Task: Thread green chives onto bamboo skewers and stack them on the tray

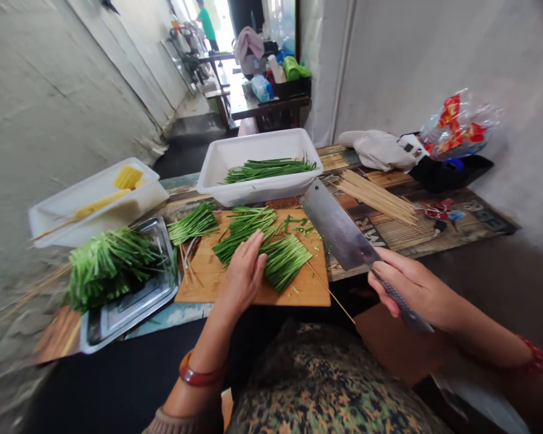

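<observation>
My left hand (244, 271) rests with its fingers stretched out on cut garlic chives (286, 260) lying in bundles on the wooden cutting board (257, 293). My right hand (407, 286) is wrapped round the handle of a cleaver (337, 228). The broad blade is raised to the right of the board, apart from the chives. Small green trimmings (301, 224) are scattered at the board's upper right. From the right-hand bundle a thin bamboo skewer (337, 302) sticks out past the board's front edge.
Skewered chives (113, 262) are piled on a clear tray (138, 310) at left. Behind stand a white tub (257, 194) with more chives and another tub (147, 196) with yellow food. Bamboo skewers (375, 196), keys (440, 212) and a cap (457, 172) lie at right. A person (207, 25) stands far back.
</observation>
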`<state>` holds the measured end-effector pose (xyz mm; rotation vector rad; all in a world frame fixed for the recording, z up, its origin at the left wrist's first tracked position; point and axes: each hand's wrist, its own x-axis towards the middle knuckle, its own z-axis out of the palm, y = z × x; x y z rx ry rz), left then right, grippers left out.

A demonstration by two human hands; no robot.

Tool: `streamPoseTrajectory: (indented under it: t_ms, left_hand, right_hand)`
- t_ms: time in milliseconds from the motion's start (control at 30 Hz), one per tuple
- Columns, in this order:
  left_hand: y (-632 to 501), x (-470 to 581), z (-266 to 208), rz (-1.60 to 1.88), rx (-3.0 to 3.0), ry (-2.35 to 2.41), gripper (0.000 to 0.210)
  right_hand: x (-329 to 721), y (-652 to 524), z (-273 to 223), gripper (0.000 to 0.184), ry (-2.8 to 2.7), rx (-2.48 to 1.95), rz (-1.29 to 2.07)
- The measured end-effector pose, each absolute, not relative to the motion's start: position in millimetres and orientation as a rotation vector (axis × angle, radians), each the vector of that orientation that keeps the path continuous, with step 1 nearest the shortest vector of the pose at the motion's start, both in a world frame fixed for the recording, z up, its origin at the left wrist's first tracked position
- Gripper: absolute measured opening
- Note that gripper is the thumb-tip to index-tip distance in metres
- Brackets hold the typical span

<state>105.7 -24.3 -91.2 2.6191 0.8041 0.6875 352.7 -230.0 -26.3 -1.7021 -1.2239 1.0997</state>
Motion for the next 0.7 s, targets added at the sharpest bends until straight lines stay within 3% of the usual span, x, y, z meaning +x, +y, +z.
streamPoseTrajectory:
  t_ms: [167, 433, 700]
  left_hand:
    - [-31, 72, -93, 0.706, 2.667, 0.930, 0.042]
    - [-78, 89, -108, 0.295, 2.937, 0.801, 0.052]
    - [-103, 130, -121, 0.441, 2.839, 0.855, 0.051]
  right_hand:
    - [351, -238, -41, 0.040, -1.184, -1.681, 1.155]
    - [344, -241, -53, 0.047, -1.208, -1.702, 1.262]
    - [330, -235, -47, 0.045, -1.251, -1.693, 1.278]
